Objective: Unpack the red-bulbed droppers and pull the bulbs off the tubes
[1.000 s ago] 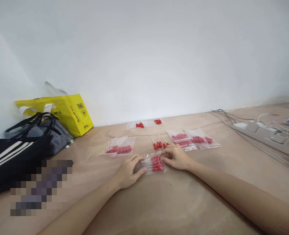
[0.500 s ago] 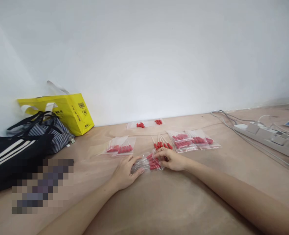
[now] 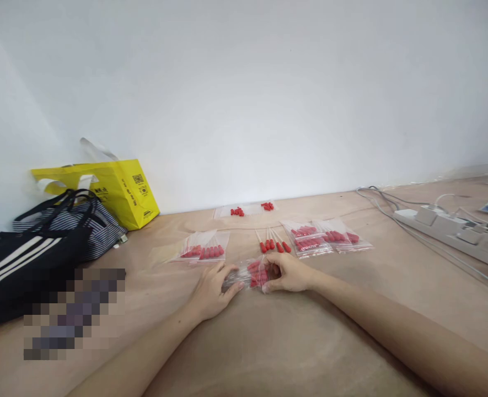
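Note:
A clear plastic bag [image 3: 244, 275] of droppers with red rubber bulbs and thin clear stems lies between my hands. The bulbs point right, the stems left. My left hand [image 3: 215, 289] grips the bag's left end between thumb and fingers. My right hand [image 3: 287, 272] is curled at the right end, thumb and fingers on the bag's edge beside the bulbs. Just beyond lie several loose droppers [image 3: 275, 245], bulbs toward me. Filled zip bags [image 3: 309, 240] lie to their right, and more filled bags [image 3: 205, 246] to their left.
Farther back, another clear bag [image 3: 252, 209] with red bulbs lies near the wall. A yellow bag [image 3: 134, 193], a striped bag [image 3: 101, 226] and a black bag [image 3: 20, 270] stand at the left. A power strip [image 3: 454, 234] with cables is at the right.
My right thumb has moved down to the lower right corner of the bag, and the hand has spread along its right edge. My left hand stays nearly still.

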Motion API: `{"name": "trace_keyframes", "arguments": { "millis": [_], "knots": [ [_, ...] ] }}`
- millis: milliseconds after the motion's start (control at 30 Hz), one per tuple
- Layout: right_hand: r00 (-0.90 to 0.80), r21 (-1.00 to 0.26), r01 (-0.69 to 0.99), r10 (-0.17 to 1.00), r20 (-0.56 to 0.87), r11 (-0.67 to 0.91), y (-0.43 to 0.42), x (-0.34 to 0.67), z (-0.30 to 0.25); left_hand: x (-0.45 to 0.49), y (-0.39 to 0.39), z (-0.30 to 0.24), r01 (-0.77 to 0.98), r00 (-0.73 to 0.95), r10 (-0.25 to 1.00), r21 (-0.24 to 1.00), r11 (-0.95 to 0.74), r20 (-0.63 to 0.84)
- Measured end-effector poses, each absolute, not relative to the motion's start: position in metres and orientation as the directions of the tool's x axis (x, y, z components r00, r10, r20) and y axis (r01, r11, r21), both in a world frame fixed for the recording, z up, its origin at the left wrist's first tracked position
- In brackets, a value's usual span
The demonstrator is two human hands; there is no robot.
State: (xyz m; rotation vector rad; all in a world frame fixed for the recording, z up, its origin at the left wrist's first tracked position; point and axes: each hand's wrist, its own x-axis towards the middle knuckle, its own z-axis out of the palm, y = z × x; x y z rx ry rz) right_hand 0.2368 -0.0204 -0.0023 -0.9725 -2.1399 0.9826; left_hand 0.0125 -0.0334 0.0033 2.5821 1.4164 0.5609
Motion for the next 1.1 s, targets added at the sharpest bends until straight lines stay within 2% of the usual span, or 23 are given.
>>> {"name": "trace_keyframes", "arguments": {
  "millis": [267, 500, 733, 833, 967, 1033, 1100],
  "knots": [
    [-0.516, -0.768, 0.399, 0.815, 0.263, 0.5, -0.022, 0.231, -0.006, 0.013, -0.033, 0.005, 0.79, 0.486, 0.84, 0.29, -0.54, 0.24],
    [-0.451, -0.886, 0.208, 0.845, 0.288, 0.413, -0.015, 0.234, -0.011, 0.01, -0.031, 0.002, 0.787, 0.489, 0.84, 0.298, -0.541, 0.233],
    [-0.221, -0.974, -0.002, 0.95, 0.221, 0.227, -0.004, 0.263, -0.009, 0.008, -0.029, 0.002, 0.794, 0.482, 0.849, 0.303, -0.527, 0.215],
    [-0.096, -0.983, -0.031, 0.979, 0.181, 0.179, 0.001, 0.286, -0.003, 0.007, -0.03, 0.004, 0.785, 0.487, 0.846, 0.314, -0.534, 0.218],
    [0.137, -0.963, -0.055, 0.957, 0.256, 0.265, 0.009, 0.311, 0.003, 0.003, -0.031, 0.005, 0.776, 0.485, 0.844, 0.331, -0.536, 0.229],
    [0.245, -0.938, 0.002, 0.91, 0.335, 0.345, 0.012, 0.314, 0.001, 0.002, -0.031, 0.005, 0.775, 0.486, 0.843, 0.332, -0.537, 0.228],
    [0.285, -0.905, 0.116, 0.859, 0.426, 0.41, 0.013, 0.311, -0.004, 0.002, -0.031, 0.006, 0.78, 0.485, 0.845, 0.327, -0.534, 0.223]
  ]
}}
